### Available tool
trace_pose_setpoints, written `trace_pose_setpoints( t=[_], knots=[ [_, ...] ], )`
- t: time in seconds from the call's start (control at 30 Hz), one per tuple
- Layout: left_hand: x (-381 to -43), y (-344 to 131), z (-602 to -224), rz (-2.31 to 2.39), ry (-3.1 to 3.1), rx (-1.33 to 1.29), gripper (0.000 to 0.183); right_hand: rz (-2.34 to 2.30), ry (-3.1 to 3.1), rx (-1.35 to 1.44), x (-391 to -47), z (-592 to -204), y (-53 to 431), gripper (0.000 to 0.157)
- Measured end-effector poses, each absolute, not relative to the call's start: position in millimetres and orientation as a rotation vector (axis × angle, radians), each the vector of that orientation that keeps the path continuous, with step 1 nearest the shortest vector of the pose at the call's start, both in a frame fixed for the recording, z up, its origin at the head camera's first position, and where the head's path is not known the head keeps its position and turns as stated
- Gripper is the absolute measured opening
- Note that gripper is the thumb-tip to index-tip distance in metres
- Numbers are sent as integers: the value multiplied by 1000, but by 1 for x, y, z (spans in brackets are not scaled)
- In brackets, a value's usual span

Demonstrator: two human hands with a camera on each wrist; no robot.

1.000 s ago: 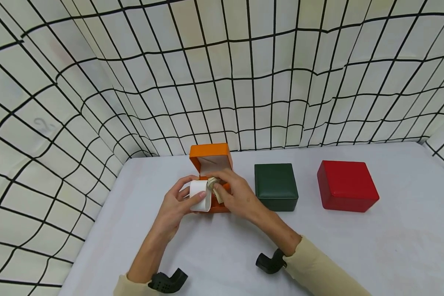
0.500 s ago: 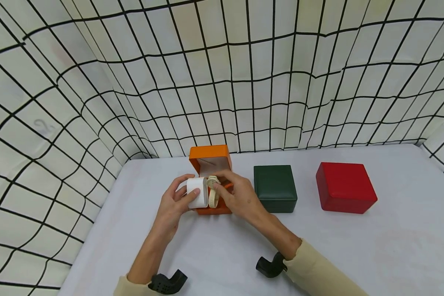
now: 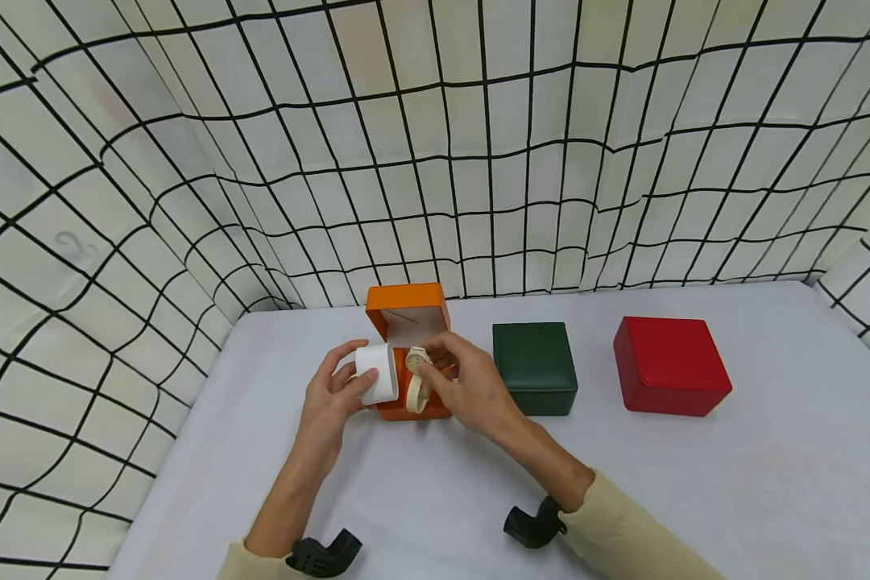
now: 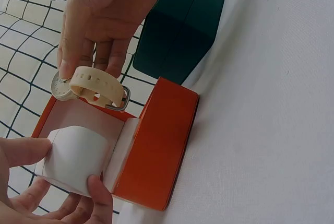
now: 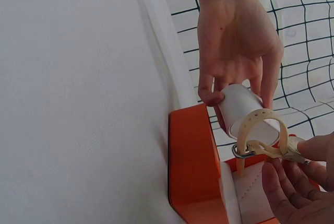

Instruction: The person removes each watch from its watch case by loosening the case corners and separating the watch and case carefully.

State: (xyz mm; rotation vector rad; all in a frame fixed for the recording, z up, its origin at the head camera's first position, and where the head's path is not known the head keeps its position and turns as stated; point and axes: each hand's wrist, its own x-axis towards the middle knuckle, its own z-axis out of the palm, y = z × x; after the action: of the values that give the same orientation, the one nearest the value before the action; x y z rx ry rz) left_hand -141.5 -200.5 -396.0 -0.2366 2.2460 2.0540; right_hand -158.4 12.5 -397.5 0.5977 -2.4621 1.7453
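My left hand [image 3: 328, 395] grips a white watch cushion [image 3: 376, 374] between thumb and fingers, at the left side of an open orange watch box [image 3: 409, 296]. In my right hand [image 3: 471, 379] a cream wristwatch [image 3: 415, 360] is pinched by its round case. Its strap is buckled into a loop, as the left wrist view shows with the strap [image 4: 99, 84] and metal buckle. Watch and cushion are apart, both above the box. The right wrist view also has the cushion [image 5: 241, 108] behind the strap loop.
To the right of the orange box stands a closed green box [image 3: 535, 369], and farther right a closed red box [image 3: 672, 365]. All rest on a white-covered table [image 3: 420, 499]. Black netting [image 3: 435, 161] over white sheeting rises behind and at the sides.
The wristwatch has come off the white cushion. My left hand has moved the cushion slightly left, widening a gap between the two; the watch's strap loop now shows whole.
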Motion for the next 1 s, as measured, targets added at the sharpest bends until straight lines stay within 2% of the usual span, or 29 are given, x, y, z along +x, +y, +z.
trace_pose_setpoints(
  t=[1.0],
  knots=[
    [-146, -198, -397, 1943, 2407, -254, 48, 1875, -2586, 612, -130, -397, 6, 16]
  ],
)
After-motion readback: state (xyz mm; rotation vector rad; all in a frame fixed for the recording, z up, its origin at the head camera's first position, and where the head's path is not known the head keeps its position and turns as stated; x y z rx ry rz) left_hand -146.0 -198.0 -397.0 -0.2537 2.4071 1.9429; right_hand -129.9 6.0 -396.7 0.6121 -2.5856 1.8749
